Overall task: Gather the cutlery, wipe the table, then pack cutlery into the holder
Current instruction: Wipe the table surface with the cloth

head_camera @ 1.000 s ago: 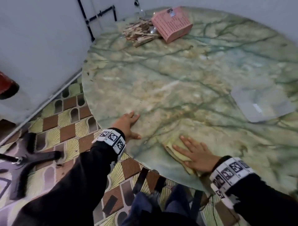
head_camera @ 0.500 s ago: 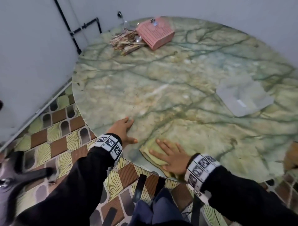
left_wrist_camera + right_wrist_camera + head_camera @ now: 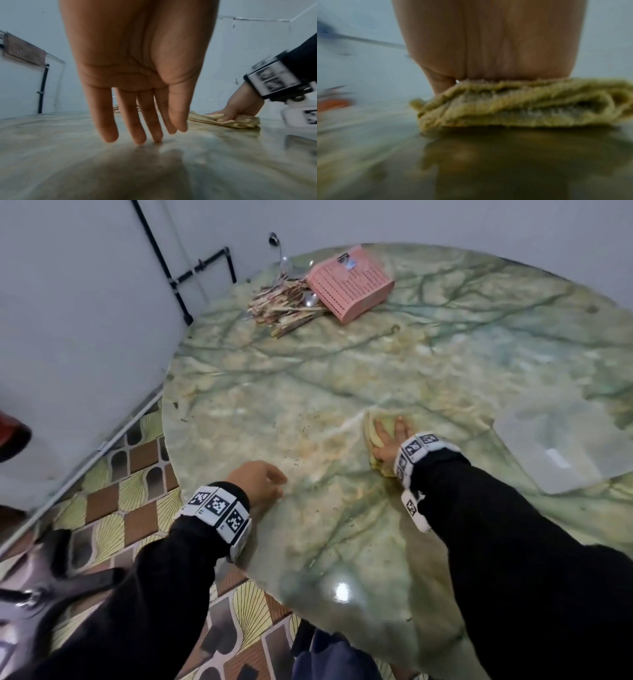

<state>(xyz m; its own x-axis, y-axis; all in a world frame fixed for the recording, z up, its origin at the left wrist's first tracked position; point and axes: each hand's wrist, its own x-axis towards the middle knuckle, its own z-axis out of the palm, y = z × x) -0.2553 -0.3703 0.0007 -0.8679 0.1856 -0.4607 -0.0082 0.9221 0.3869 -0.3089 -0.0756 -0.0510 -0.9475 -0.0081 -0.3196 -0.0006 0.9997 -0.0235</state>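
My right hand (image 3: 388,436) presses flat on a folded yellow cloth (image 3: 375,429) in the middle of the round green marble table (image 3: 308,378). The cloth (image 3: 522,106) fills the right wrist view under my palm. My left hand (image 3: 262,479) rests near the table's left front edge, fingers (image 3: 137,121) straight and tips touching the top, holding nothing. At the far side lies a heap of chopsticks and spoons (image 3: 286,304) beside the pink cutlery holder (image 3: 349,282), which lies on its side.
A clear plastic sheet (image 3: 561,446) lies on the table's right part. Small dark crumbs speckle the marble near my left hand. A white wall with black pipes (image 3: 191,273) stands left of the table. Patterned floor tiles (image 3: 130,508) show below the edge.
My right hand has slid the cloth away from the near edge toward the table's middle. The left hand stays near the left front edge. The head view has shifted.
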